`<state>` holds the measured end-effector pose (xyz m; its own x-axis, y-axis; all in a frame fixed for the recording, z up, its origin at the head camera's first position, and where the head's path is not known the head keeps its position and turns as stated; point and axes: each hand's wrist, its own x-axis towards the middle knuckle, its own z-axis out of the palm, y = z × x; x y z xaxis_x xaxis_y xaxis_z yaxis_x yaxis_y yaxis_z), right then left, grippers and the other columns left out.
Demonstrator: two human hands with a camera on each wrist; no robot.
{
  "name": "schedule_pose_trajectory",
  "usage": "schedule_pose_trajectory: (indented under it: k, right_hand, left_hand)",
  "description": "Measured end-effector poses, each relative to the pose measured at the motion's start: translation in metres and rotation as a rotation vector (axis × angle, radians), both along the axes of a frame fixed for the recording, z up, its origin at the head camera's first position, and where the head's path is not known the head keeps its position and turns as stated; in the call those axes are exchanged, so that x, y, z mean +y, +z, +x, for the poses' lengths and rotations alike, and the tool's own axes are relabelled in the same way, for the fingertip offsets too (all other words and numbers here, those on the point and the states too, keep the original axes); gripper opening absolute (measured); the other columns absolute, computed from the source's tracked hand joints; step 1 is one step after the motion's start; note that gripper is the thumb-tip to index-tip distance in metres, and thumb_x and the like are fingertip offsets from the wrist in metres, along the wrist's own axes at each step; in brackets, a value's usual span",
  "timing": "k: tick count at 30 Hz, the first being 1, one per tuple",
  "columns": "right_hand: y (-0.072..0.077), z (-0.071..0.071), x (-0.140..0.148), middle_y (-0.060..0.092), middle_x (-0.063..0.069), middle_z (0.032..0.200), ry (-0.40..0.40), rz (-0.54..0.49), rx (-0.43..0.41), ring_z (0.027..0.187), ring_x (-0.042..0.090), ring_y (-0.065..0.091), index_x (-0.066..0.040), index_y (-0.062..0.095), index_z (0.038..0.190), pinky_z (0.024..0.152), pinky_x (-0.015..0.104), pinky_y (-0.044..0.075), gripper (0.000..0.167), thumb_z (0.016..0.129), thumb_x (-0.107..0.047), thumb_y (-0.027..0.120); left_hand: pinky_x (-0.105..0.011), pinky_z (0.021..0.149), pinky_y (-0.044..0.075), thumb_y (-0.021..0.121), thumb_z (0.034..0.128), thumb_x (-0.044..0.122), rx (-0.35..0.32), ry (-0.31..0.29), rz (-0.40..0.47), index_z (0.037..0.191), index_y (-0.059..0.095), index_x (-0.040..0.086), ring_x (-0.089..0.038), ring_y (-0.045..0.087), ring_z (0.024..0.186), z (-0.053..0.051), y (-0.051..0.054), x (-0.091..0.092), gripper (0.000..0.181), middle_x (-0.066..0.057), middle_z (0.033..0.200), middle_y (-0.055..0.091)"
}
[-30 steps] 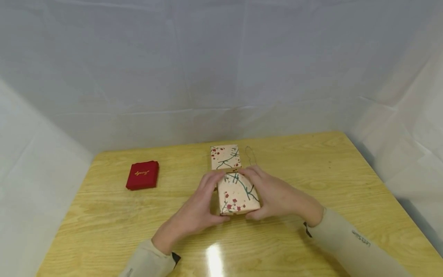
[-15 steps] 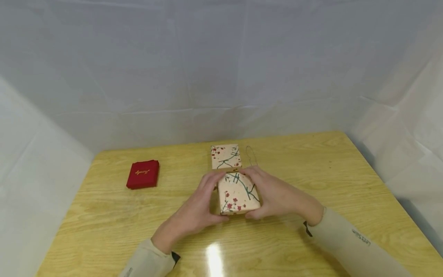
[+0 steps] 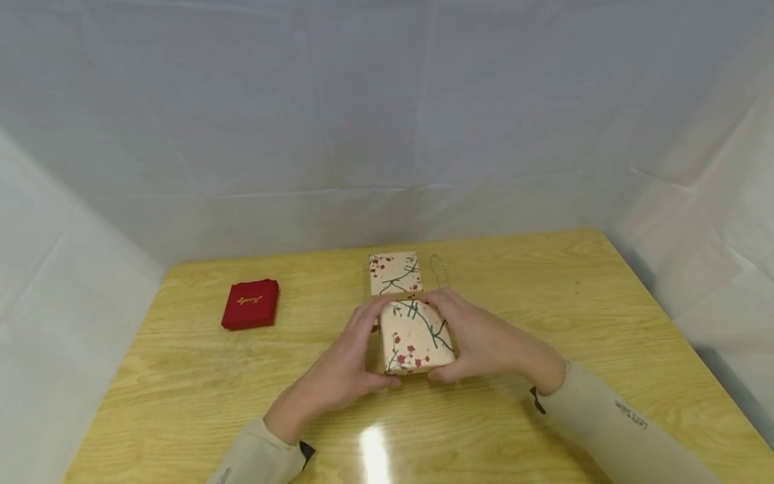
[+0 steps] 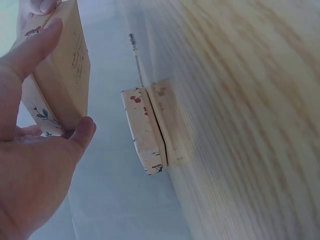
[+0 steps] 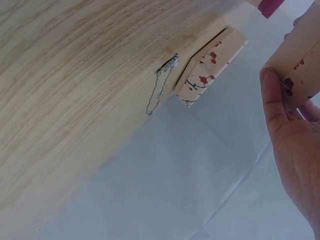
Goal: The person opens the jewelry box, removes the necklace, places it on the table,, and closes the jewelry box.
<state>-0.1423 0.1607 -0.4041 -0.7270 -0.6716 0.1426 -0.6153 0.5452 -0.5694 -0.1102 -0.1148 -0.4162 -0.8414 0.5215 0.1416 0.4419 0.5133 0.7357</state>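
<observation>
Here you are, left hand (image 3: 346, 368) and right hand (image 3: 474, 341) both gripping the flowered box (image 3: 417, 339), thumbs at the near side, fingers at the far side, lifted off the table (image 3: 574, 336) over its middle. One plain face shows tiny print, too small to read. Past it, near the far edge, lies a second flowered box (image 3: 394, 272), silvery chain (image 5: 169, 64) just beside its right; the red box (image 3: 250, 304) sits toward the far left corner, gold lettering up.
</observation>
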Motion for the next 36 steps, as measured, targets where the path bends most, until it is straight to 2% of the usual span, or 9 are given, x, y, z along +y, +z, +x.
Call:
schedule_pose_trajectory:
  k: [7,15,21,29,36]
  right_hand:
    - [0.0006,0.0000,-0.0004,0.048,-0.001,0.149,0.003,-0.012,0.012,0.129,0.011,0.053,-0.013,0.033,0.161,0.109,0.036,0.050,0.120,0.066,-0.042,0.101]
    - [0.0015,0.0009,-0.0004,0.047,0.003,0.152,-0.002,-0.002,0.035,0.130,0.014,0.053,-0.008,0.033,0.162,0.109,0.038,0.050,0.122,0.066,-0.043,0.100]
    - [0.0039,0.0020,0.0003,0.045,0.004,0.153,-0.009,0.006,0.032,0.126,0.013,0.054,-0.009,0.031,0.163,0.106,0.035,0.052,0.123,0.066,-0.044,0.099]
    - [0.0039,0.0027,0.0008,0.046,0.005,0.153,-0.013,0.004,0.044,0.128,0.015,0.054,-0.009,0.031,0.163,0.108,0.037,0.051,0.124,0.066,-0.045,0.099]
    - [0.0045,0.0036,0.0025,0.047,0.005,0.152,-0.016,-0.015,0.038,0.125,0.014,0.056,-0.009,0.031,0.163,0.104,0.037,0.054,0.124,0.065,-0.043,0.100]
  left_hand:
    - [-0.053,0.120,0.035,0.101,0.0692,0.015,-0.024,0.017,0.010,0.169,0.007,0.043,-0.026,0.036,0.151,0.0020,0.0010,-0.0014,0.140,-0.001,0.170,0.026]
    - [-0.044,0.120,0.038,0.099,0.0733,0.015,-0.024,0.008,0.006,0.170,-0.001,0.035,-0.025,0.042,0.147,0.0029,0.0010,-0.0035,0.141,-0.005,0.167,0.029]
    - [-0.045,0.121,0.037,0.098,0.0746,0.014,-0.037,0.019,0.007,0.170,-0.005,0.036,-0.026,0.040,0.148,0.0033,0.0016,-0.0046,0.142,-0.005,0.168,0.028]
    - [-0.045,0.121,0.036,0.098,0.0744,0.014,-0.055,0.019,0.021,0.171,-0.003,0.033,-0.024,0.040,0.148,0.0029,0.0013,-0.0048,0.141,-0.003,0.168,0.028]
    - [-0.047,0.122,0.032,0.098,0.0745,0.016,-0.069,0.043,-0.016,0.171,0.000,0.032,-0.027,0.033,0.154,0.0033,0.0007,-0.0068,0.138,-0.001,0.172,0.023]
